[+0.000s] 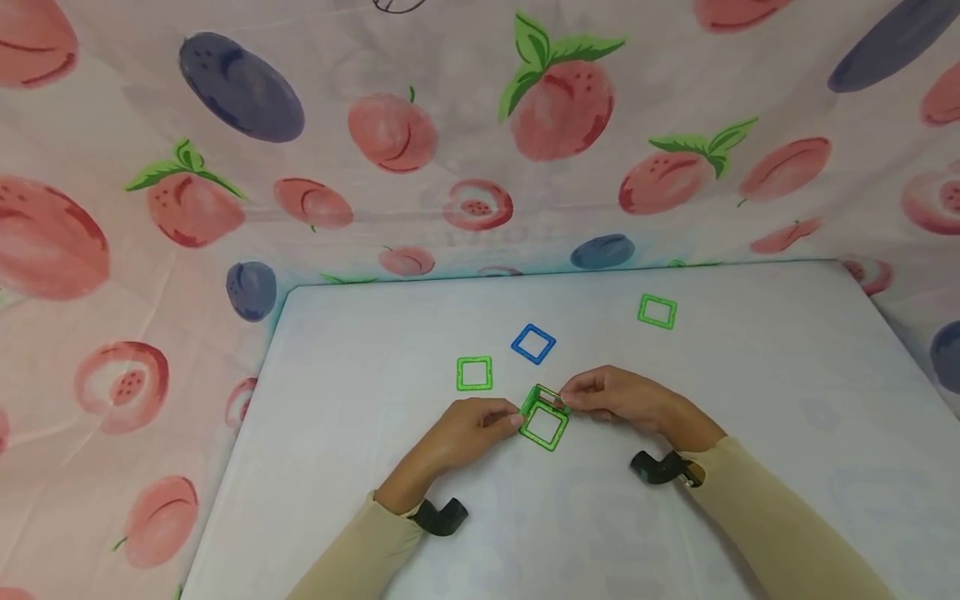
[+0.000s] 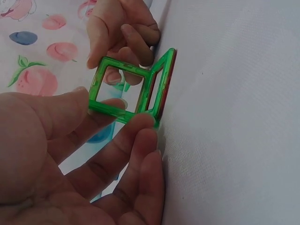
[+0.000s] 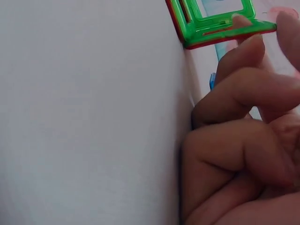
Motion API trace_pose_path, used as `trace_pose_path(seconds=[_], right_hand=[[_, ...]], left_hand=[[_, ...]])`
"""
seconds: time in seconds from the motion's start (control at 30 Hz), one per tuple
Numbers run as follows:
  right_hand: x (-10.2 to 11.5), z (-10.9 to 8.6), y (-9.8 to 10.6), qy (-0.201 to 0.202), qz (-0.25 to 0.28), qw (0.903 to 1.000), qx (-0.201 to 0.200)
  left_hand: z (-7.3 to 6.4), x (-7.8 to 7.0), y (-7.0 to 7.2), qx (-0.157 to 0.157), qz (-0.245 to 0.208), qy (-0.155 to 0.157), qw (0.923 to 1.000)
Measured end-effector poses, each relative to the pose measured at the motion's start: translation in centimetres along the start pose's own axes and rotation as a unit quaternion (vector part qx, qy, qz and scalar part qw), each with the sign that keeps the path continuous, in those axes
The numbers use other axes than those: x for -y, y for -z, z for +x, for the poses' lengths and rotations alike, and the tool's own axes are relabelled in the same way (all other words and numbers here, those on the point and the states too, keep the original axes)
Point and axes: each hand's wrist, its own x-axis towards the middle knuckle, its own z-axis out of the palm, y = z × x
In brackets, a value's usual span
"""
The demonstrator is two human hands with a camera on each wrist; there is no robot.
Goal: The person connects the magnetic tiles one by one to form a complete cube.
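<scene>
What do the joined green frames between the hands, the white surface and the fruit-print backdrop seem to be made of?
Green frames: probably hard plastic, glossy and translucent, with bright highlights along their edges. White surface: apparently matte cloth, given its fine woven texture. Fruit-print backdrop: likely dull fabric; faint creases show, though coated sheeting is possible.

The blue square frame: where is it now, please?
In the head view, the blue square frame lies slightly right of centre, just beyond the held green frames, with a loose green frame to its left.
</scene>
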Motion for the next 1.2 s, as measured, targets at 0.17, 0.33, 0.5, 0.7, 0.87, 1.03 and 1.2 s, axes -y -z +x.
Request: trace_pose_path(seconds=[0.17,0.33,0.5,0.7,0.87,1.03,1.2], right_hand=[[-0.1,0.0,-0.3,0.013,-0.006,0.9999,-0.001],[0.0,-0.1,-0.5,0.005,-0.019,0.9998,0.005],[0.1,0.1,-0.7,0.010,-0.035,0.9991,0.024],[0.0,0.4,-0.9,0.007,-0.084,0.9963,0.019],[-0.1,0.4,-1.1,-0.007,-0.099,0.9950,-0.009],[-0.1,0.4,-1.2,-0.002,-0.098,0.9951,-0.017],[-0.3,0.1,-1.4,-0.003,-0.097,0.9948,-0.033]], left_hand=[[-0.1,0.4,0.3,0.011,-0.025,0.010,0.9996],[0.1,0.5,0.0,-0.012,-0.039,0.032,0.9987],[0.1,0.1,-0.1,-0.023,-0.032,0.018,0.9991],[0.2,-0.1,-0.4,-0.031,-0.013,0.024,0.9992],[0.1,-0.1,-0.6,-0.035,-0.015,0.018,0.9991],[0.1,0.1,-0.8,-0.045,-0.009,0.016,0.9988],[0.0,0.3,-1.1,-0.048,-0.002,0.022,0.9986]])
